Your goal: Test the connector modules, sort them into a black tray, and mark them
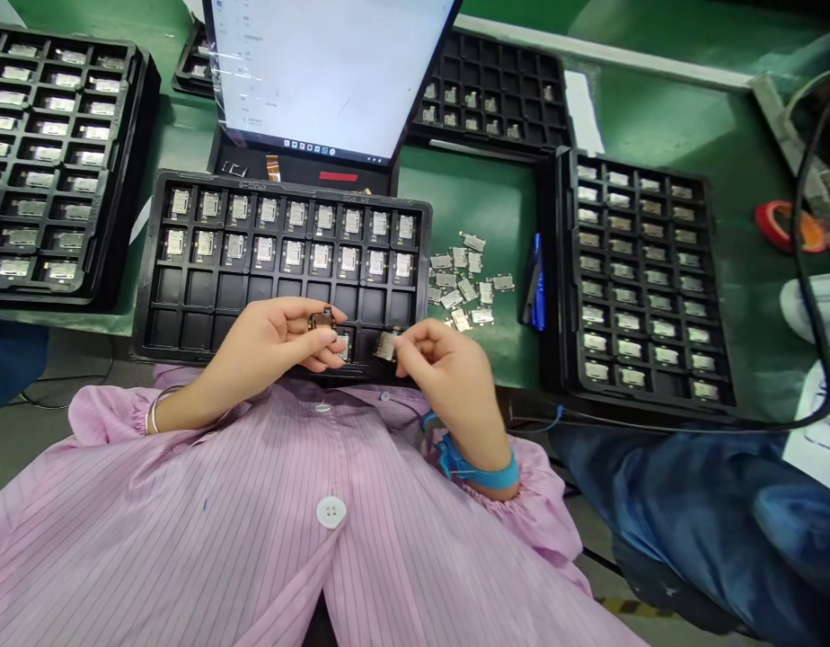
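My left hand point(273, 346) pinches a small dark brown part point(322, 319) between thumb and fingertips, just above the near edge of a black compartment tray point(186, 301). My right hand point(448, 368) pinches a small silver metal shield point(386, 346) close beside it, a few centimetres to the right. The tray's two far rows hold silver parts, and its near rows are mostly bare. A loose pile of silver shields point(465, 279) lies on the green mat right of the tray. A blue wrist strap point(479, 472) circles my right wrist.
A lit screen point(327, 72) stands behind the tray. More black trays with parts sit at the left point(51, 153), far centre point(489, 94) and right point(640, 279). A blue pen point(536, 283) lies by the right tray. Red tape roll point(789, 225) and black cable point(809, 270) at far right.
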Motion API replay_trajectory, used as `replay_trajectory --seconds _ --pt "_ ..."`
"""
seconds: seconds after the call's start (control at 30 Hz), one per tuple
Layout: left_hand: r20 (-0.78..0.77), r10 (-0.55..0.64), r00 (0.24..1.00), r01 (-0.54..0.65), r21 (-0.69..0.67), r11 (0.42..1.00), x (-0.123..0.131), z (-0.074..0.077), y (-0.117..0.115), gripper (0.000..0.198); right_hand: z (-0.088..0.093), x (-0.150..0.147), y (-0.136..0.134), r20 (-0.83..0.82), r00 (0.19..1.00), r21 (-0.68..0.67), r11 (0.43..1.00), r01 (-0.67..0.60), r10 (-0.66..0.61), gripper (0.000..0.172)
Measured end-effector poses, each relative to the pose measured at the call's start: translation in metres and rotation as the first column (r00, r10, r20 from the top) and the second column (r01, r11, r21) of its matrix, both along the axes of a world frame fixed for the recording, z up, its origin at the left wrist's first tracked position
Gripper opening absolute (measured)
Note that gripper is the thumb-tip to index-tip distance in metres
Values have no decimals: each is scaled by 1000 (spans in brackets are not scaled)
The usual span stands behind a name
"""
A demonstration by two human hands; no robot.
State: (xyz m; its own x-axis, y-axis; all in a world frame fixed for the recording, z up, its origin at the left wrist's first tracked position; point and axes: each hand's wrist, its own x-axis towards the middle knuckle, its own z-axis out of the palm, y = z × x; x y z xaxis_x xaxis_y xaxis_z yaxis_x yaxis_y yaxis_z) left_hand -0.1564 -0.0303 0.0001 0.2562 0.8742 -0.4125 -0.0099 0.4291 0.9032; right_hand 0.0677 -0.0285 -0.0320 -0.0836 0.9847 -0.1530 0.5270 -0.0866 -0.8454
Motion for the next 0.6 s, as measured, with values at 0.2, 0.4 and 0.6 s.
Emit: replay_trajectory --seconds 0.2,0.4,0.6 --pt "-430 26 902 60 184 981 -18 -4 -4 34 -10 -5 -2 154 987 93 995 23 -37 22" --pt "-774 32 633 255 247 935 -32 -12 -11 24 -13 49 15 395 851 290 926 241 -345 10" --pt "-856 127 502 337 329 882 -27 -14 -13 18 -23 62 20 436 839 273 936 221 -325 17"
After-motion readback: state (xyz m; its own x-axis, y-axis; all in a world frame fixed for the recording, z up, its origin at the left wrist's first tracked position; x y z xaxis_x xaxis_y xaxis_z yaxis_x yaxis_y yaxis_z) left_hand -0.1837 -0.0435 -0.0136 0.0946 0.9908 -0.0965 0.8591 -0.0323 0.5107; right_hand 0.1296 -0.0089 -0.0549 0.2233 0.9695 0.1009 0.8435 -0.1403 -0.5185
